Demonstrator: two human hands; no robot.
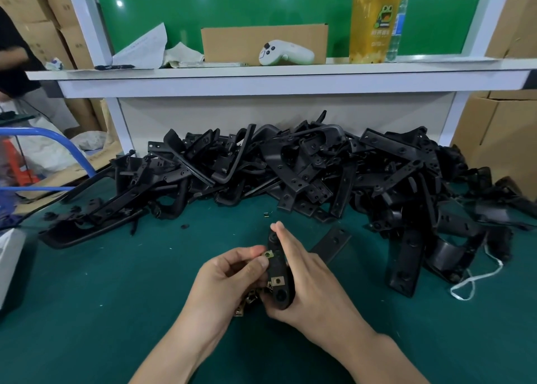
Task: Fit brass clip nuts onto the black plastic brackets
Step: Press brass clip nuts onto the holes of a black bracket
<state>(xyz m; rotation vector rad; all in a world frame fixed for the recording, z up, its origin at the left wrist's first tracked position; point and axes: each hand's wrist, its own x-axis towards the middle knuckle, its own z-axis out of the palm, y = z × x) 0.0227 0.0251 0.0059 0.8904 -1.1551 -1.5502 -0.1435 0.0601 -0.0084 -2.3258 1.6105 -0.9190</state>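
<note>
left hand (pixel 229 279) pinches brass clip nut (pixel 268 254) | right hand (pixel 308 282) grips black plastic bracket (pixel 277 270) | 1 o'clock: plastic cup (pixel 374 20), yellow drink

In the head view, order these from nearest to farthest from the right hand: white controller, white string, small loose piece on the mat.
1. small loose piece, just beyond the right hand
2. white string, far right on the mat
3. white controller, up on the shelf
</note>
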